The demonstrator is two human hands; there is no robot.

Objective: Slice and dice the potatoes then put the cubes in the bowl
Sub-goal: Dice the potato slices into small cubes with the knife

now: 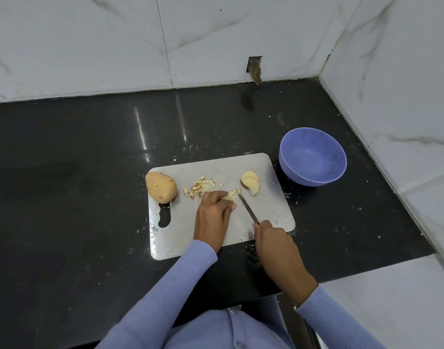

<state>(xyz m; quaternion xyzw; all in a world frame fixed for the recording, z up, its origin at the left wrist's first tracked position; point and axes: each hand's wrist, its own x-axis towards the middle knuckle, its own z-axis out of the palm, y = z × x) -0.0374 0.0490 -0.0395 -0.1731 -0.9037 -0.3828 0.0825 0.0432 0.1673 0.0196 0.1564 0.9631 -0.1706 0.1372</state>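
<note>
Bowl (312, 157) holds no cubes, L hand (212, 210) pinches potato piece (229, 196), R hand (272, 241) grips knife (248, 209)

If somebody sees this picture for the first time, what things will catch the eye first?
The two hands at the middle of the cutting board: the left hand holds a potato piece, the right hand grips a knife. A whole potato lies at the board's left edge, and an empty purple bowl stands to its right.
</note>
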